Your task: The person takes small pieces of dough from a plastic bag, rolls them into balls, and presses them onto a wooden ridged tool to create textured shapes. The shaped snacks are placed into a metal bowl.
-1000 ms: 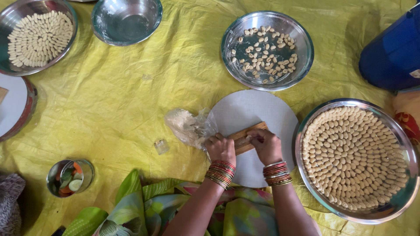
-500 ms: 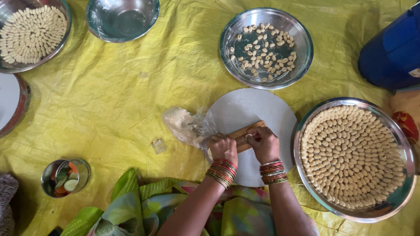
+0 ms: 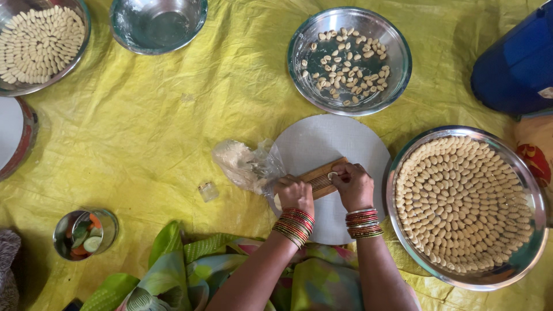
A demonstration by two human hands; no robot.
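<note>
Right hand [image 3: 353, 185]: fingertips were curled down and pressed together on a small pale dough bit [image 3: 332, 175], pinning it on the ridged wooden board [image 3: 318, 179]. Left hand [image 3: 294, 194]: fingers curled shut over the board's near-left end; we couldn't tell what, if anything, was under the palm. Both wrists carried stacked red and gold bangles [image 3: 362, 223].

The ridged board lay tilted on the round grey-white slab [image 3: 322, 141], and the slab sat flat on the yellow sheet [image 3: 173, 144], straight in front of us. So the dough bit was on the board's upper right end, under the right fingertips.

Just left of the left hand, touching the slab's edge, lay a crumpled clear plastic bag with dough [image 3: 245, 165]. A small clear cube-like bit [image 3: 208, 190] sat on the sheet near the bag, apart from it.

Right of the slab, just beside it: a big steel tray [image 3: 521, 259] packed with rows of shaped dough pieces. Above the slab: a steel plate [image 3: 397, 69] with loose, scattered pieces. Top centre: an empty-looking steel bowl [image 3: 199, 17]. Top left: another steel tray [image 3: 80, 52] of arranged pieces, partly cut off. Left edge: a white round plate with red rim [image 3: 26, 135], mostly out of frame. Lower left: a small steel cup [image 3: 106, 222] with sliced vegetables. Top right: a blue container [image 3: 515, 63]. Green patterned cloth [image 3: 173, 265] covered our lap at the bottom.
</note>
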